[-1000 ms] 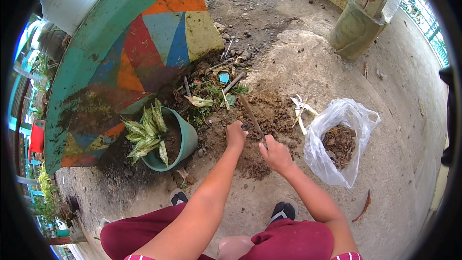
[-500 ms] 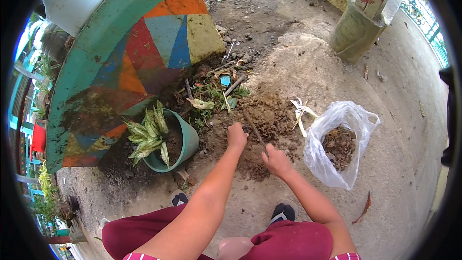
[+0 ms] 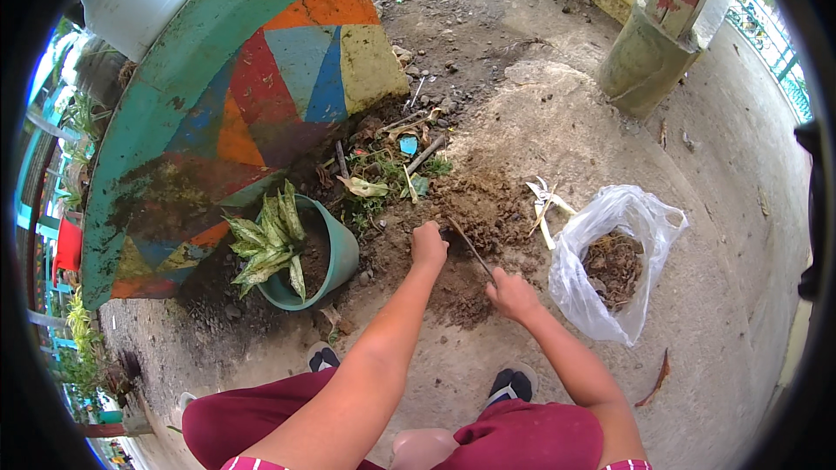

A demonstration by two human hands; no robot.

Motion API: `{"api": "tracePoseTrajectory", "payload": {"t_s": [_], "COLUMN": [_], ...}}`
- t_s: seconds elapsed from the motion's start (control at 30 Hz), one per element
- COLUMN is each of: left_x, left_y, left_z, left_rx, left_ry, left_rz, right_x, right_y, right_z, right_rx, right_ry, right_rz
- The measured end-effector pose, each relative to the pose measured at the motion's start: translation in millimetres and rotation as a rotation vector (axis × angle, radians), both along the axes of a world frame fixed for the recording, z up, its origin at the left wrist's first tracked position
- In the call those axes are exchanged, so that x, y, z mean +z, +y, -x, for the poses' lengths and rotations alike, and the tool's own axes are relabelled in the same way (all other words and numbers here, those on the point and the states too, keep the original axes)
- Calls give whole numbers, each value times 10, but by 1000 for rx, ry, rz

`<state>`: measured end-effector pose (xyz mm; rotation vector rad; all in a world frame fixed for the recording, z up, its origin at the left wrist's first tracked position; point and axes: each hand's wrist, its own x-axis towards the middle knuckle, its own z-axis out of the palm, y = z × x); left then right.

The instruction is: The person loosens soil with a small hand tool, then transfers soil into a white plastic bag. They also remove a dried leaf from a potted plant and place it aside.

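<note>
Filling the near edge are the person's maroon-clothed legs (image 3: 533, 437), with a sandal (image 3: 515, 383) showing between them and the bare ground. Ahead, the right hand (image 3: 514, 298) has its grip closed around the near end of a thin, dark stick-like tool (image 3: 474, 250), which slants up and left over loose brown soil (image 3: 492, 204). The left hand (image 3: 428, 245) is curled just beside the tool's far end; a dark bit shows by its fingers, but I cannot tell whether its grip holds anything.

To the right, a clear plastic bag (image 3: 572, 296) stands open with crumbly brown matter (image 3: 613, 271) inside; white strips (image 3: 546, 216) lie next to it. Left of the hands, a green pot (image 3: 346, 248) carries a variegated plant (image 3: 266, 249). Beyond the soil lie twigs (image 3: 425, 153) and a blue scrap (image 3: 407, 146). Farther off are a painted wall (image 3: 261, 87) and a post base (image 3: 646, 65).
</note>
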<state>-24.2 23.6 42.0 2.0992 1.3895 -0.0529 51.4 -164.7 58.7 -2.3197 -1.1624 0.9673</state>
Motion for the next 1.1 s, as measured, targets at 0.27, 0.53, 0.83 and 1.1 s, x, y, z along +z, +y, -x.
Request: {"api": "tracePoseTrajectory", "payload": {"t_s": [0.27,0.53,0.83,1.1], "left_x": [-49,133,-164,-147], "left_y": [56,-18,42,36], "left_z": [55,-24,88,241], "left_rx": [163,-66,-73,-186], "left_ry": [-68,165,0,-58], "left_rz": [92,8,-54,-200], "right_x": [433,249,93,457], "right_y": [261,232,221,426], "right_z": [56,66,27,72], "right_rx": [-16,64,29,-78], "right_ry": [28,-21,43,102], "right_rz": [-311,-56,-2,-168]}}
